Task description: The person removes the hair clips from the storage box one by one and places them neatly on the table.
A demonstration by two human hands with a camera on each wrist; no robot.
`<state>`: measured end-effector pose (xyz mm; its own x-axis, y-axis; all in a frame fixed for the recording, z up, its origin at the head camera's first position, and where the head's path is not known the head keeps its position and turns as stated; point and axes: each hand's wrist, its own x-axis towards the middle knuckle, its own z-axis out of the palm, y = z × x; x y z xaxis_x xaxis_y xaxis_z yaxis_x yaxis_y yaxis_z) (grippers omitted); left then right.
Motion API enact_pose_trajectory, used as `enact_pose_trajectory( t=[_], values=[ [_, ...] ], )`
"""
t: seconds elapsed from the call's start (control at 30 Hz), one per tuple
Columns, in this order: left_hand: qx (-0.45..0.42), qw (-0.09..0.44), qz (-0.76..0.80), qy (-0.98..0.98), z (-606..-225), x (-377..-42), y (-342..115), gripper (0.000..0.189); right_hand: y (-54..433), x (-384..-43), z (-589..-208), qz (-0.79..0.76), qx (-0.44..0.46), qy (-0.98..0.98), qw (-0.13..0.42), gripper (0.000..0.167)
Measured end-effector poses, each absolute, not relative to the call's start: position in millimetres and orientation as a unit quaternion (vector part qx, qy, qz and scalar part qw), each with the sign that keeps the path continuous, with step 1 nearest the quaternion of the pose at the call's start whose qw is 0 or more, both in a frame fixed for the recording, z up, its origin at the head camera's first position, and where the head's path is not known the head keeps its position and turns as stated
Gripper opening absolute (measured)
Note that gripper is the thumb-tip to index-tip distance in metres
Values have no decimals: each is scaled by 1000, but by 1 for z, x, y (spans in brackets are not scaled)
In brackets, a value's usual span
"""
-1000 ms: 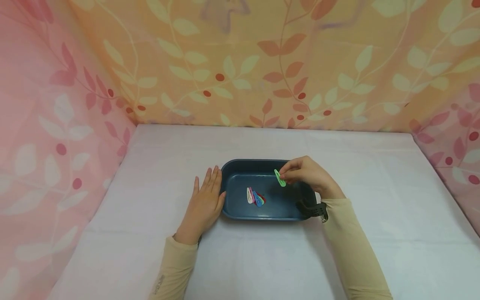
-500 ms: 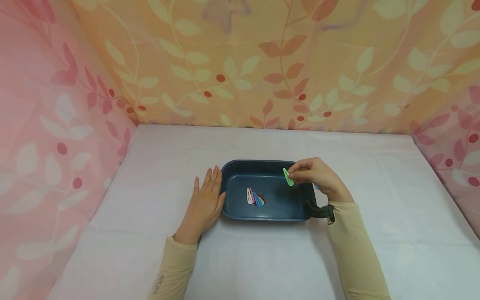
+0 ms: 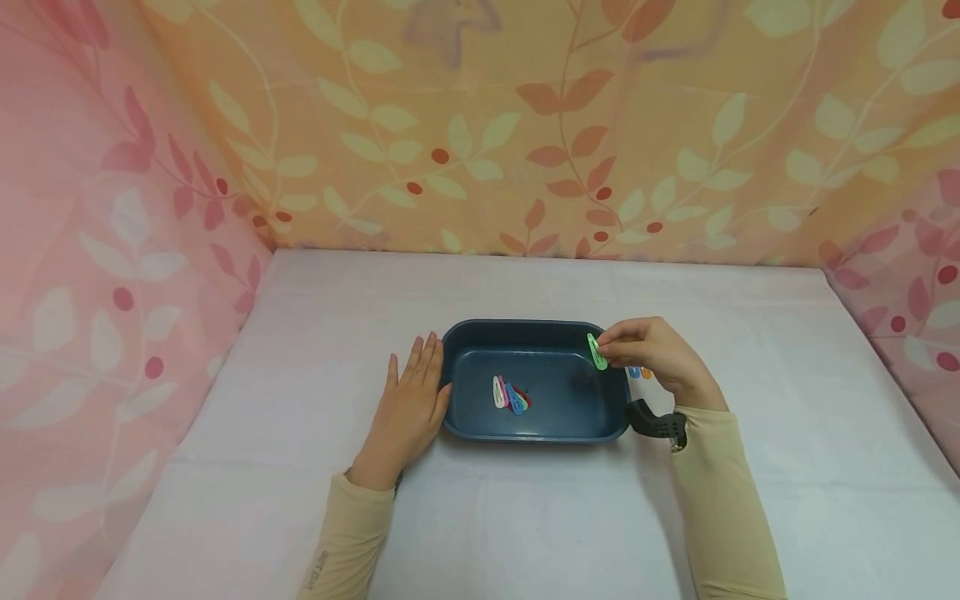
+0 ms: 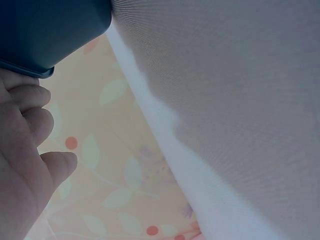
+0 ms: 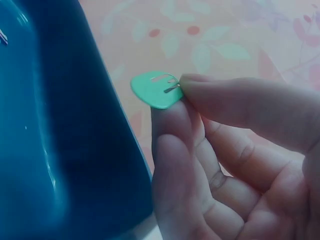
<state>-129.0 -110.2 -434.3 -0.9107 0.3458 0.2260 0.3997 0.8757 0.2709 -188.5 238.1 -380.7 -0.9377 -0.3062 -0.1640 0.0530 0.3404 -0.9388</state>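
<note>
Beige sleeves, the left bearing dark lettering, are worn with a black perforated right-wrist strap

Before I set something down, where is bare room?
The tray is bare between the clip pile and its right end. The cloth is free behind it, up to the backdrop, and in front, between the sleeves. Crowded: left end, beside the left hand, and past the right end, where blue and orange clips lie by the right hand holding a green clip.

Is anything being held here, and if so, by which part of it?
The right hand pinches a green hair clip near its middle, with both ends free; the left hand holds nothing.
</note>
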Motion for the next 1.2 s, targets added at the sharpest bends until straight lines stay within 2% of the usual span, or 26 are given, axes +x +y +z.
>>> enact_pose_trajectory(
  t=[0.27, 0.6, 1.2],
  values=[
    [-192, 83, -159, -965, -434, -129, -110, 59, 251, -186, -386, -583, -59, 796, 152, 28],
    [-192, 79, -157, -966, -435, -130, -111, 60, 267, -184, -393, -597, -35, 791, 131, 5],
    [-192, 74, -158, -966, -437, -131, -111, 60, 283, -182, -394, -639, -34, 758, 127, 7]
  ],
)
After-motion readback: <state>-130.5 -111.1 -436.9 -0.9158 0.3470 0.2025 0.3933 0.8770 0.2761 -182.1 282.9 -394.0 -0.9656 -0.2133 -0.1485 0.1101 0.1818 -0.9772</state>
